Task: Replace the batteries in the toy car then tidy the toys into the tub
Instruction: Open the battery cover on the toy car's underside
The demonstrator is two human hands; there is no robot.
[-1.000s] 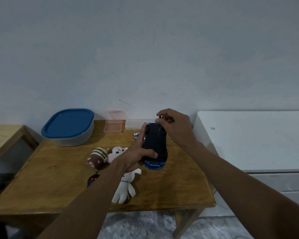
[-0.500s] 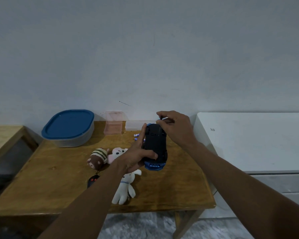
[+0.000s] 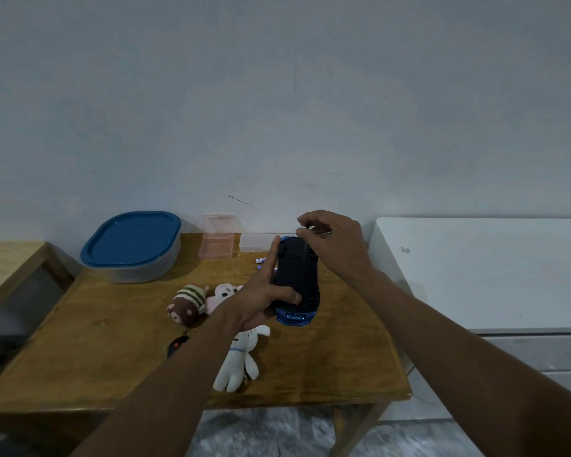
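A blue toy car [image 3: 296,278] is held upside down above the wooden table [image 3: 112,324], black underside up. My left hand [image 3: 256,303] grips its left side and near end. My right hand [image 3: 335,247] pinches a thin tool, seemingly a small screwdriver [image 3: 306,240], with its tip on the underside near the car's far end. Small batteries [image 3: 261,260] lie on the table just left of the car. The tub [image 3: 136,258] with its blue lid on sits at the back left.
Plush toys lie near my left wrist: a brown striped plush [image 3: 187,301], a pink plush [image 3: 224,291] and a white bunny [image 3: 238,361]. A black remote [image 3: 177,345] lies beside them. A pink clear box [image 3: 218,240] stands by the wall. A white cabinet [image 3: 475,275] adjoins on the right.
Both hands stay on the car almost where they were. My right fingers have shifted slightly on the tool at the car's far end.
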